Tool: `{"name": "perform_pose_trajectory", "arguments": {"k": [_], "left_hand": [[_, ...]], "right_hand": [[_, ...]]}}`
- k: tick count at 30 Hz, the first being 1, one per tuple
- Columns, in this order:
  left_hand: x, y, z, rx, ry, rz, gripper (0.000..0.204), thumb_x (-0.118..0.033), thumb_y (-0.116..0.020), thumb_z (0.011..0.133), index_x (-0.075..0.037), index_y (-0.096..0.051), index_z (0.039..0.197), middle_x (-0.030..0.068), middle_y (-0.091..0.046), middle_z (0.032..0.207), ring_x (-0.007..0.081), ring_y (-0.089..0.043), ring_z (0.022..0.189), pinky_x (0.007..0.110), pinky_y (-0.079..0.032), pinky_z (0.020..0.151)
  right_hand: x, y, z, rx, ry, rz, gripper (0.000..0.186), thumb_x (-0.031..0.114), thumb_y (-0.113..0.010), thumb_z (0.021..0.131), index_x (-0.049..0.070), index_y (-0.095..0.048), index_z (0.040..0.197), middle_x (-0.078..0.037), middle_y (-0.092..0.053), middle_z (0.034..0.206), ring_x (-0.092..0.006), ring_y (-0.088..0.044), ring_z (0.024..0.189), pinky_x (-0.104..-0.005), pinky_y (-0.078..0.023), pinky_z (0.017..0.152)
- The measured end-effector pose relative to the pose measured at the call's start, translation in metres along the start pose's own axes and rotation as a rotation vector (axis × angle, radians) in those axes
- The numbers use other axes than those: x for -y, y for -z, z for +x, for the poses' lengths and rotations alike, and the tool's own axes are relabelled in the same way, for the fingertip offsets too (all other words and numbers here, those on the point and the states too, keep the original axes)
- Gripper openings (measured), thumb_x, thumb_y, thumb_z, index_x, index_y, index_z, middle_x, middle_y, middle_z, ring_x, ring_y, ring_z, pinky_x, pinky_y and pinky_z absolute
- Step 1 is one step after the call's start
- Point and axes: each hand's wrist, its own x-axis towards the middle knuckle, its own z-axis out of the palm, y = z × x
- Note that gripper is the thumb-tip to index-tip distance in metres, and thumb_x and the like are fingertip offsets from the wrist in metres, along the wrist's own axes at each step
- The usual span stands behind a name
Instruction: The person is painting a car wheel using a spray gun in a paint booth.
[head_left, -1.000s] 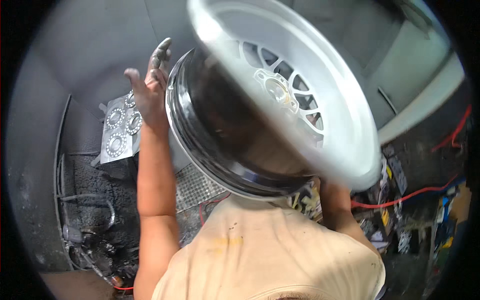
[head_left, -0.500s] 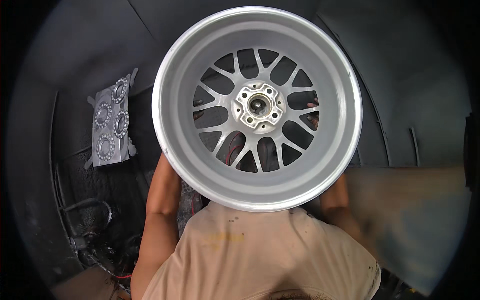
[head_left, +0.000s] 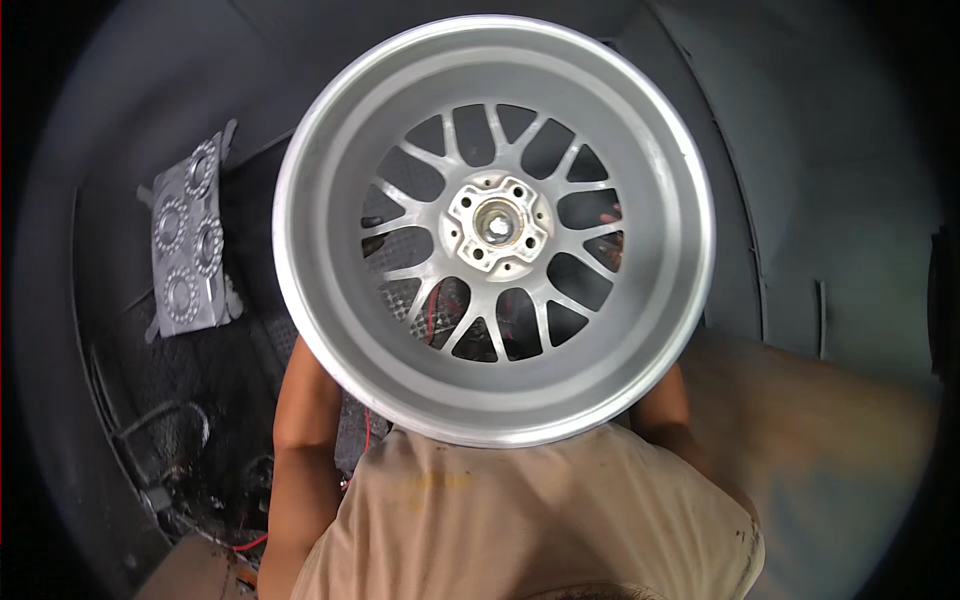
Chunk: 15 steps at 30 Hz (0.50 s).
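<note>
A large silver alloy wheel (head_left: 497,264) fills the middle of the view, raised in front of my chest. Its deep, open barrel faces me, with the mesh spokes and bolt-hole hub at the far side. Both my hands support it from beyond. Fingers of my left hand (head_left: 373,242) show through the spoke gaps at the left. At the right, fingertips of my right hand (head_left: 611,216) appear between the spokes. The wheel hides the rest of both hands; my bare forearms run up beneath its lower rim.
At the left stands a grey-coated panel (head_left: 196,285) bearing several ring-shaped pieces. A dark hose (head_left: 168,410) and a red cable (head_left: 250,543) lie on the dark floor at lower left. Dark sheeting (head_left: 810,180) curves around the right and back.
The wheel has shifted slightly left and down in the picture and looks a little larger. The panel has also shifted left. Both hands keep hold of the wheel.
</note>
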Motion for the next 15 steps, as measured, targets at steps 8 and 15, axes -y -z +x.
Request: {"name": "perform_pose_trajectory", "arguments": {"k": [8, 15], "left_hand": [[0.023, 0.043, 0.003, -0.004, 0.021, 0.1, 0.075, -0.062, -0.039, 0.103, 0.002, -0.051, 0.14, 0.0186, -0.064, 0.126, 0.0255, -0.067, 0.108, 0.04, -0.054, 0.096], [0.087, 0.066, -0.178, 0.099, -0.087, 0.12, 0.061, -0.055, -0.041, 0.104, -0.006, -0.056, 0.137, 0.0077, -0.067, 0.124, 0.0202, -0.061, 0.113, 0.038, -0.048, 0.095]], "right_hand": [[0.008, -0.014, 0.006, -0.04, 0.12, -0.216, 0.047, 0.055, -0.057, 0.095, 0.016, -0.063, 0.12, -0.009, -0.065, 0.116, -0.0304, -0.06, 0.104, -0.0519, -0.048, 0.096], [-0.034, -0.034, -0.026, 0.224, 0.206, -0.507, 0.046, 0.055, -0.057, 0.095, 0.016, -0.063, 0.119, -0.009, -0.065, 0.114, -0.0302, -0.06, 0.102, -0.0521, -0.049, 0.094]]}}
